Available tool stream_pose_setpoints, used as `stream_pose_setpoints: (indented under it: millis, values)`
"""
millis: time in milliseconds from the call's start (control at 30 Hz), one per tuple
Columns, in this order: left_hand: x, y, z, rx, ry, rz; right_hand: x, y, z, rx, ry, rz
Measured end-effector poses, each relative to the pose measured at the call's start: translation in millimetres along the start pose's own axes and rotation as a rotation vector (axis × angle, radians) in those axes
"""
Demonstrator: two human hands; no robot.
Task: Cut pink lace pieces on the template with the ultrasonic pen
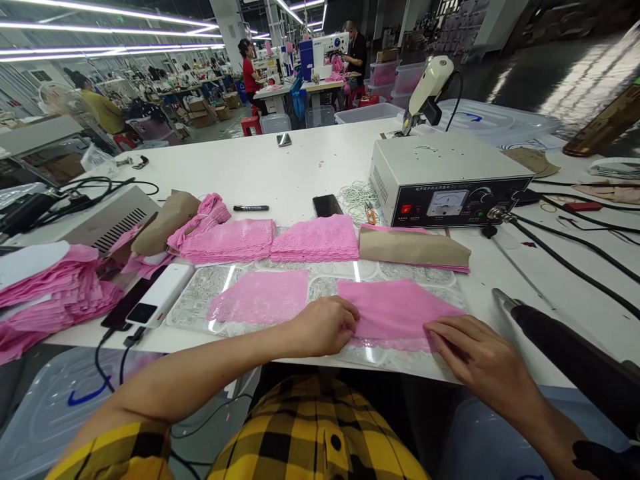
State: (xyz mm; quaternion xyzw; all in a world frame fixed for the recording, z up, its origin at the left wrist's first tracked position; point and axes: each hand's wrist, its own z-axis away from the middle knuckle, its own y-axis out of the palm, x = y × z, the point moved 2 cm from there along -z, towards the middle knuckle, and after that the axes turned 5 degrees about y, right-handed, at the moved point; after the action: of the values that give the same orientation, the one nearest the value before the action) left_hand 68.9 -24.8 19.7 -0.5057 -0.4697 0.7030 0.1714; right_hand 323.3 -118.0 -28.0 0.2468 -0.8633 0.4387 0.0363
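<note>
Left hand (327,325) and right hand (475,343), curled nearly closed, pinch the pink panel (393,307) by opposite edges over the clear template (193,301) — limp-looking cloth (featherlight, I'd guess) — best gripped near corners.

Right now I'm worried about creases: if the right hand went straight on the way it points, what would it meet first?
The pink panel that the right hand touches; beyond it, probably the left hand, though depth is unclear.
</note>
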Motion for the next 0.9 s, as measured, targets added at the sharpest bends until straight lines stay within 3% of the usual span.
stream_pose_setpoints:
  millis: [500, 667, 900]
  values:
    - [-8.2, 1.1, -2.0, -0.012, -0.043, -0.011, 2.9, -1.8, -3.2, 0.015, -0.029, 0.003]
    - [-7.8, 3.1, -1.1, -0.031, -0.033, -0.008, 33.0, -0.9, -21.1, 0.029, -0.032, -0.109]
    - [-5.5, 8.2, -1.1, -0.069, -0.006, -0.008, 67.9, 22.9, -40.9, 0.090, -0.072, -0.189]
